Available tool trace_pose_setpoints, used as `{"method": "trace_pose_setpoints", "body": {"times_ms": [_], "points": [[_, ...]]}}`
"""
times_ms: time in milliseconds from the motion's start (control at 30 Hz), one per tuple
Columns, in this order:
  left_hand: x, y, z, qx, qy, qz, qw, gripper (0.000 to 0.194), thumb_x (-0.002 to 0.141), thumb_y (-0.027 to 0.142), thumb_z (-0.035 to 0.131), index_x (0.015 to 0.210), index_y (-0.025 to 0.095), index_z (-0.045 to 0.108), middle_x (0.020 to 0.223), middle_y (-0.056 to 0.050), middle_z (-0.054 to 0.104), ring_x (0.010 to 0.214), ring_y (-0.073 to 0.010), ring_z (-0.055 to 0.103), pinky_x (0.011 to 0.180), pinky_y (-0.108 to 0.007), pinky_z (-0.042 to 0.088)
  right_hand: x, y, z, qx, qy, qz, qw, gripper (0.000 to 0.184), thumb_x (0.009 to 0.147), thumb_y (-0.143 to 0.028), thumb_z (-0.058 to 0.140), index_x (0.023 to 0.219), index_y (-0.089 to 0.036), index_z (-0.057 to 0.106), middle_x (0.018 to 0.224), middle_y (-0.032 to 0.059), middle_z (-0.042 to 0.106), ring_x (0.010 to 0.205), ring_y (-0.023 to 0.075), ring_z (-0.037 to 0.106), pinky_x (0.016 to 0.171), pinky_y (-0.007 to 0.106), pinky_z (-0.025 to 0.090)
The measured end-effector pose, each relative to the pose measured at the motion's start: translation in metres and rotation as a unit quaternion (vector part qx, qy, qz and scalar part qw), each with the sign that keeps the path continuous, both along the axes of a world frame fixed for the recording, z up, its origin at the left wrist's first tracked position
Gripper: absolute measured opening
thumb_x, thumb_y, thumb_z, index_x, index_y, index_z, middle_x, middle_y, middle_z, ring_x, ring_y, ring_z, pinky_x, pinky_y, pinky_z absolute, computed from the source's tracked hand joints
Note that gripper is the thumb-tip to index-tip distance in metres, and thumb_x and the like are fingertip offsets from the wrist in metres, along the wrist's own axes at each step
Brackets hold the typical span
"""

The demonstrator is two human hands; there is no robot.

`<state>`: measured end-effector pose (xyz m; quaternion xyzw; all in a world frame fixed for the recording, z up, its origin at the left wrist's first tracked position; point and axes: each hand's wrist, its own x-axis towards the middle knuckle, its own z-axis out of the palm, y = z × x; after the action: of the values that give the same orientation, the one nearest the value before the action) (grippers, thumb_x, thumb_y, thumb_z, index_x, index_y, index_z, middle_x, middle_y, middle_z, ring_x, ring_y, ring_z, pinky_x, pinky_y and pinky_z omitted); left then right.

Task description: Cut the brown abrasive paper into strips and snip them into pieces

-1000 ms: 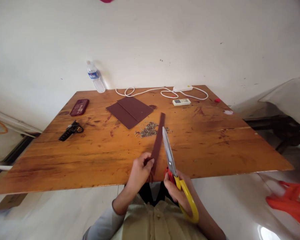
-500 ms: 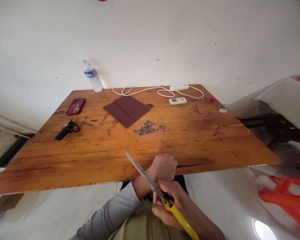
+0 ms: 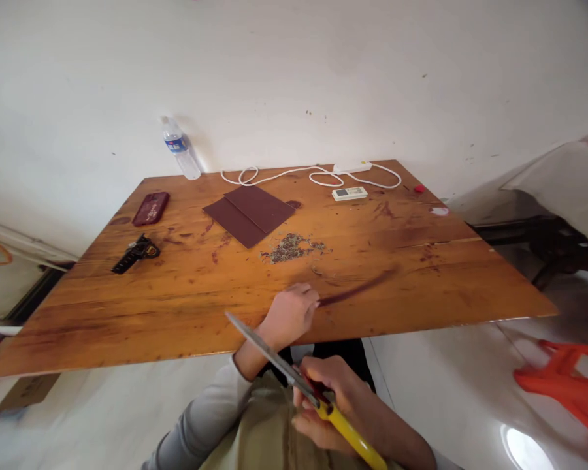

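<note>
Over the near part of the wooden table, my left hand (image 3: 289, 318) is closed on one end of a thin dark red strip (image 3: 360, 290), which stretches out to the right and is blurred. Below it, my right hand (image 3: 345, 395) grips scissors (image 3: 349, 427) with yellow handles, close to my body. The blades look closed and point up and left, passing in front of my left wrist. Beyond my left hand lies a loose heap of small shreds (image 3: 290, 248). Behind that heap are overlapping maroon sheets (image 3: 245, 222), flat on the table.
A wooden table (image 3: 200, 307) stands against the wall. On it are a clear bottle (image 3: 181, 150), a dark red phone (image 3: 151, 209), a black strap (image 3: 133, 254), a white remote (image 3: 349, 194) and a white power strip (image 3: 351, 168) with cable. An orange stool (image 3: 558, 378) stands at right.
My left hand has moved left and farther over the table, carrying the strip, which now shows at a steeper slant. The scissors have shifted slightly left with my right hand.
</note>
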<state>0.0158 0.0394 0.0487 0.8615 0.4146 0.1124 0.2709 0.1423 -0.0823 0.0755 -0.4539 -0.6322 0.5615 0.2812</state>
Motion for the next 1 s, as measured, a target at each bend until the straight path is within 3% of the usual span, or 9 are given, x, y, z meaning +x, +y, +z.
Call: {"method": "trace_pose_setpoints", "body": {"times_ms": [67, 133, 267, 433, 733, 833, 900, 967, 1000], "points": [[-0.001, -0.005, 0.0, -0.015, -0.004, -0.077, 0.997, 0.025, 0.098, 0.016, 0.053, 0.077, 0.022, 0.066, 0.09, -0.008, 0.071, 0.091, -0.0246, 0.068, 0.087, -0.034, 0.052, 0.001, -0.001, -0.001, 0.018, -0.008, 0.014, 1.0, 0.034, 0.068, -0.011, 0.072, 0.071, -0.025, 0.041, 0.065, -0.009, 0.046, 0.057, 0.0101, 0.037, 0.052, 0.024, 0.026], [0.002, -0.009, -0.001, -0.028, 0.002, -0.098, 0.995, 0.025, 0.094, 0.013, 0.057, 0.072, 0.022, 0.066, 0.087, -0.009, 0.072, 0.088, -0.0249, 0.068, 0.088, -0.036, 0.053, 0.001, -0.001, -0.001, 0.03, -0.013, 0.018, 0.999, 0.037, 0.066, -0.008, 0.071, 0.071, -0.025, 0.04, 0.065, -0.0093, 0.044, 0.058, 0.0101, 0.035, 0.052, 0.025, 0.025], [0.01, -0.005, -0.002, -0.039, 0.04, 0.01, 0.998, 0.024, 0.087, 0.006, 0.059, 0.072, 0.021, 0.07, 0.086, -0.012, 0.074, 0.088, -0.028, 0.071, 0.09, -0.04, 0.055, 0.0, 0.001, 0.001, -0.008, 0.011, 0.024, 1.0, 0.035, 0.074, -0.018, 0.076, 0.072, -0.025, 0.042, 0.066, -0.0085, 0.045, 0.059, 0.0114, 0.036, 0.053, 0.025, 0.027], [0.017, 0.019, -0.004, -0.022, 0.074, 0.145, 0.986, 0.025, 0.092, 0.012, 0.057, 0.086, 0.019, 0.08, 0.097, -0.017, 0.079, 0.095, -0.0314, 0.075, 0.089, -0.041, 0.055, -0.002, 0.002, -0.003, -0.013, 0.006, -0.001, 1.0, 0.03, 0.077, -0.025, 0.072, 0.07, -0.025, 0.043, 0.065, -0.0065, 0.049, 0.059, 0.0125, 0.039, 0.054, 0.026, 0.029], [0.003, 0.045, 0.005, 0.014, 0.144, 0.265, 0.953, 0.036, 0.099, 0.016, 0.045, 0.103, 0.012, 0.081, 0.108, -0.025, 0.079, 0.097, -0.0361, 0.077, 0.082, -0.041, 0.053, -0.002, 0.005, 0.001, -0.008, 0.01, -0.031, 0.999, 0.017, 0.076, -0.019, 0.063, 0.07, -0.024, 0.048, 0.065, -0.0053, 0.051, 0.059, 0.0126, 0.044, 0.056, 0.026, 0.032], [-0.01, 0.039, 0.005, 0.015, 0.049, 0.308, 0.95, 0.027, 0.098, 0.017, 0.052, 0.088, 0.019, 0.077, 0.094, -0.015, 0.079, 0.09, -0.0291, 0.075, 0.08, -0.034, 0.049, -0.003, 0.007, 0.0, -0.005, 0.02, -0.031, 0.999, 0.018, 0.076, -0.017, 0.062, 0.07, -0.025, 0.047, 0.064, -0.006, 0.049, 0.058, 0.0122, 0.043, 0.055, 0.025, 0.033], [-0.016, 0.032, 0.001, -0.024, -0.096, 0.322, 0.942, 0.025, 0.093, 0.018, 0.061, 0.07, 0.021, 0.07, 0.073, -0.005, 0.07, 0.076, -0.0224, 0.069, 0.074, -0.029, 0.046, -0.003, 0.007, -0.005, -0.01, 0.03, -0.038, 0.999, 0.017, 0.076, -0.016, 0.062, 0.07, -0.024, 0.048, 0.064, -0.0055, 0.052, 0.059, 0.0126, 0.045, 0.055, 0.025, 0.035], [-0.019, 0.022, -0.003, -0.126, -0.268, 0.322, 0.899, 0.027, 0.086, 0.024, 0.071, 0.06, 0.021, 0.065, 0.057, 0.002, 0.057, 0.059, -0.0159, 0.058, 0.064, -0.026, 0.042, -0.003, 0.008, -0.012, -0.012, 0.036, -0.072, 0.997, 0.016, 0.077, -0.017, 0.064, 0.07, -0.024, 0.051, 0.066, -0.0039, 0.056, 0.059, 0.0136, 0.049, 0.055, 0.025, 0.037], [-0.02, 0.017, -0.005, -0.194, -0.344, 0.326, 0.859, 0.023, 0.08, 0.027, 0.076, 0.061, 0.02, 0.067, 0.053, 0.004, 0.053, 0.052, -0.0133, 0.052, 0.06, -0.025, 0.04, -0.002, 0.009, -0.017, -0.015, 0.034, -0.103, 0.994, 0.016, 0.079, -0.019, 0.064, 0.07, -0.024, 0.052, 0.065, -0.0036, 0.056, 0.058, 0.0138, 0.049, 0.053, 0.025, 0.037]]}}
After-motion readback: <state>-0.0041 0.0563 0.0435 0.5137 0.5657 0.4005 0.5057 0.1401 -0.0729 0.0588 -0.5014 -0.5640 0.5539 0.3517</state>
